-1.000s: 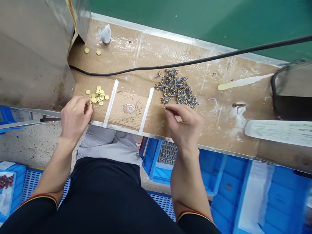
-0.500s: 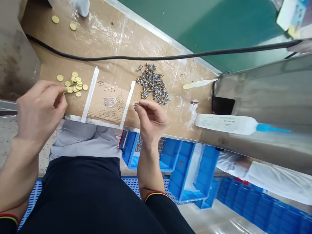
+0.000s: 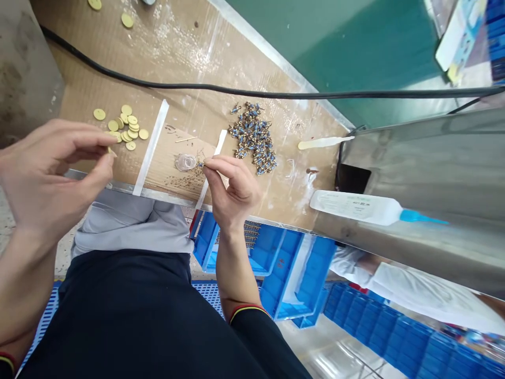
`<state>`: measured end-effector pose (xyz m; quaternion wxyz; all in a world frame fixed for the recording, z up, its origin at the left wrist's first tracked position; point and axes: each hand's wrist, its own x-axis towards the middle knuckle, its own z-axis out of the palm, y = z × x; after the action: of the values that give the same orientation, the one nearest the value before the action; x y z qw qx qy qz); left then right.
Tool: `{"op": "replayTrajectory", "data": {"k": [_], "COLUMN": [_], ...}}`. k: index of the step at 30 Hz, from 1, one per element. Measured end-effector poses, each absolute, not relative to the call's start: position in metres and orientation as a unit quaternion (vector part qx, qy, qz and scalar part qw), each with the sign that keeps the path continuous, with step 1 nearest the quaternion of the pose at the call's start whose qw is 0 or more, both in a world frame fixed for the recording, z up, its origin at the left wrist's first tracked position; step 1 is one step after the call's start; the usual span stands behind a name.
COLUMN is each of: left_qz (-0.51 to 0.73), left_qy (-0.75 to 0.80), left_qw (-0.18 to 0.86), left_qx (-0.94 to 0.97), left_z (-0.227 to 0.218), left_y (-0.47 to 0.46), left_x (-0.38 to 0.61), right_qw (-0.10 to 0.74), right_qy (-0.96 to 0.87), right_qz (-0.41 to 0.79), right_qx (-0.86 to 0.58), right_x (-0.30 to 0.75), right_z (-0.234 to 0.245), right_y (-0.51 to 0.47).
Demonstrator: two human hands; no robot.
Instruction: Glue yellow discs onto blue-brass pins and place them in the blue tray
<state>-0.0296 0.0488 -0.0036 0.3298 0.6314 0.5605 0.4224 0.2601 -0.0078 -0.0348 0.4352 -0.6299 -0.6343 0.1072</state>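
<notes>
Currently, both hands work in a pinch. On the right hand (image 3: 232, 192), the thumb and forefinger (image 3: 213, 167) press together on a small blue-and-brass part (image 3: 200, 165), whose tip sits just beside a clear round dish (image 3: 185, 162). On the left hand (image 3: 47, 179), the thumb and forefinger (image 3: 98, 138) close on a small brass piece (image 3: 111, 151), just beside a group of brass discs (image 3: 128, 129).

Step in hand: each hand holds one small part above the cardboard-covered bench (image 3: 189, 63). The next move calls for an even pinch, since parts this small slip easily.

Count: one part per hand; one dish; two white strips (image 3: 150, 147) on the bench, with the dish between them. The disc group holds roughly fifteen, overlapping too much for an exact count, and two further discs (image 3: 127, 20) lie apart near the top of the view. One pile of blue-and-brass parts (image 3: 252, 138) lies right of the strips, too tangled to count.

Farther out lie one flat wooden stick (image 3: 323, 142) and one plastic bottle (image 3: 355, 207) with a blue nozzle.
</notes>
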Motion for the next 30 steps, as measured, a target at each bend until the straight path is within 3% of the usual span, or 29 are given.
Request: {"op": "replayTrajectory", "data": {"k": [5,8,30], "left_qz": [0.471,0.437,0.419], "left_qy": [0.435,0.422,0.422], "left_qw": [0.603,0.678,0.699], "left_qx": [0.474,0.413,0.397], "left_z": [-0.018,-0.031,-0.038], "left_y": [0.032,0.023,0.013], "left_x": [-0.008,0.000,0.005], "right_qw": [0.474,0.472,0.465], "right_qy": [-0.665,-0.670,-0.670], "right_qz": [0.084,0.083,0.058], "right_qx": [-0.570,-0.567,-0.576], "right_x": [0.259,0.259,0.256], "right_z": [-0.040,-0.041,-0.041], "right_y": [-0.005,-0.005,-0.006]}}
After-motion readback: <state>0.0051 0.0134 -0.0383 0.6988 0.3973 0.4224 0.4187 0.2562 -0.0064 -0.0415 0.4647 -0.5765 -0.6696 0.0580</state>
